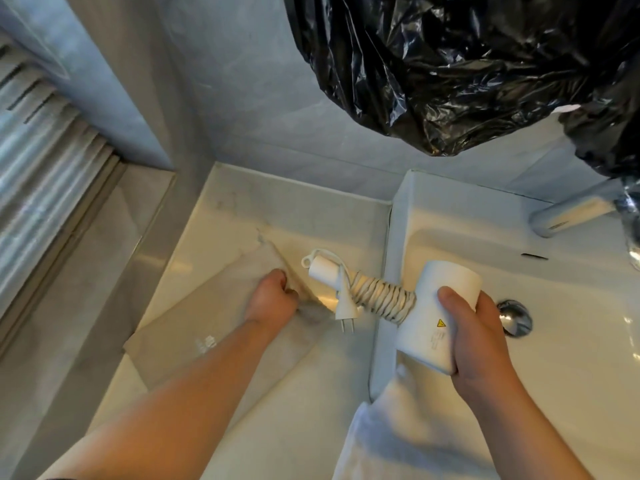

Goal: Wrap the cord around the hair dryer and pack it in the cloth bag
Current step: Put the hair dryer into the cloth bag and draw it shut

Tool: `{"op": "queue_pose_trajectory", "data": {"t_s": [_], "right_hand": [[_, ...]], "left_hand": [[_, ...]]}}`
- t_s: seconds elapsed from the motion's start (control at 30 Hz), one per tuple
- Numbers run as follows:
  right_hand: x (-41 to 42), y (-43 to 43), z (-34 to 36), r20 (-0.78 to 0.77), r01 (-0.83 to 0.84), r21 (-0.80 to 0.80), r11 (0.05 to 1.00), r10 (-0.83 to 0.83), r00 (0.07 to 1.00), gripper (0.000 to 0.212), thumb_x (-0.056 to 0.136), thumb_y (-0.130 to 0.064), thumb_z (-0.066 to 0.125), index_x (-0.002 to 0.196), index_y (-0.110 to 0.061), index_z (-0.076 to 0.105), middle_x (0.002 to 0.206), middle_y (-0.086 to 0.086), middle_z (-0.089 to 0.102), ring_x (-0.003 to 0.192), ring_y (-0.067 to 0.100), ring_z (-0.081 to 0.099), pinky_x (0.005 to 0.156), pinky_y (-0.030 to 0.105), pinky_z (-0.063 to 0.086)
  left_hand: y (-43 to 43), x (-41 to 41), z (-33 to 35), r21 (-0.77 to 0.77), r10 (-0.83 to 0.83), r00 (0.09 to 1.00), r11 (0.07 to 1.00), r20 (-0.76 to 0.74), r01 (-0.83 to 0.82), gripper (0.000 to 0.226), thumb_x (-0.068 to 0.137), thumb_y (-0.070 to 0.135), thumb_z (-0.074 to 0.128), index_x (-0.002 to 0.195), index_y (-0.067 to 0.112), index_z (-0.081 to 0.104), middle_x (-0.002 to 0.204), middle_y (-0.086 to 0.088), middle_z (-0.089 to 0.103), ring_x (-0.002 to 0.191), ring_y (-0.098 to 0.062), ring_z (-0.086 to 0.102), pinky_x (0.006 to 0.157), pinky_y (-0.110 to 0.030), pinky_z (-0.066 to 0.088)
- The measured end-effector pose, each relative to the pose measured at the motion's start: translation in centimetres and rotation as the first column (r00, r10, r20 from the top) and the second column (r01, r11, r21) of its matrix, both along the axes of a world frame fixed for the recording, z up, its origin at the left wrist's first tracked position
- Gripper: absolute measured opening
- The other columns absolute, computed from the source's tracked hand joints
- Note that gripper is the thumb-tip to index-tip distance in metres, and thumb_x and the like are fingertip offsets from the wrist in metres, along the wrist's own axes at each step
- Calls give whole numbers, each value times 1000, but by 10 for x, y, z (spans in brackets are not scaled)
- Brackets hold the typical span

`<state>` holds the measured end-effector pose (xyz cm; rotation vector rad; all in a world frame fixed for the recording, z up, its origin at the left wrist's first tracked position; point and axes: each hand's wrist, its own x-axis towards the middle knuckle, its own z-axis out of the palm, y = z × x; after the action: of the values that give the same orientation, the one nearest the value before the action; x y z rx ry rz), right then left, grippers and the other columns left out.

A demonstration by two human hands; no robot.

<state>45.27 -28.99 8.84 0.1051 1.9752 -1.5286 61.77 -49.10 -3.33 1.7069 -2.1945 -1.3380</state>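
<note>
With the cord (379,295) already coiled tight around the handle, the hair dryer (437,311) sits at about four o'clock from the middle of the view, held in the air over the seam where the counter (311,216) meets the sink (571,341). The right hand (479,336) grasps its white barrel from the far side, thumb lying across the top and fingers curled under, which leaves the wrapped handle free and pointing toward ten o'clock, at the cloth bag (207,327). The plug (344,308) hangs loose just below the coils, prongs down, so the wrap looks done but not tucked. At about eight o'clock the bag lies flat and tan on the counter, and the left hand (273,297) is clenched on its upper edge near the corner, pinching the cloth; the likely reason is to lift that edge and open a mouth for the handle to go in first. Handle tip and gripped cloth are near each other but apart. A white towel (398,427) hangs over the sink's front edge at six o'clock, under the dryer. Black plastic bags (467,71) hang at one o'clock, and a faucet (571,211) juts in at three. Judging by this, packing is the step in hand, and the dangling plug could snag the bag's edge.
</note>
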Motion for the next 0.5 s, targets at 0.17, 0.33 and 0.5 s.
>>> {"op": "queue_pose_trajectory", "data": {"t_s": [0.17, 0.33, 0.5], "right_hand": [[15, -12, 5, 13, -92, 1, 996, 92, 996, 62, 67, -42, 71, 123, -27, 49, 113, 3, 64, 98, 28, 66, 83, 56, 56], [31, -24, 8, 40, -218, 60, 974, 216, 976, 63, 60, -43, 70, 119, -29, 52, 111, 2, 66, 97, 28, 67, 82, 57, 56], [51, -35, 9, 45, -288, 129, 949, 284, 958, 70, 53, -48, 73, 117, -28, 51, 109, 3, 67, 92, 29, 69, 79, 57, 58]], "left_hand": [[0, 46, 27, -122, -225, 973, 968, -49, 218, 23, 80, 7, 54, 70, 19, 37, 63, 3, 42, 58, -18, 38, 51, -30, 30], [2, 91, 56, -160, -101, 988, 984, -114, 82, 26, 86, 9, 55, 98, 31, 58, 69, 3, 55, 61, -13, 52, 61, -31, 42], [15, 101, 77, -305, -124, 977, 950, -172, 67, 32, 90, 10, 55, 119, 12, 68, 88, 7, 62, 79, -12, 60, 74, -25, 43]]}}
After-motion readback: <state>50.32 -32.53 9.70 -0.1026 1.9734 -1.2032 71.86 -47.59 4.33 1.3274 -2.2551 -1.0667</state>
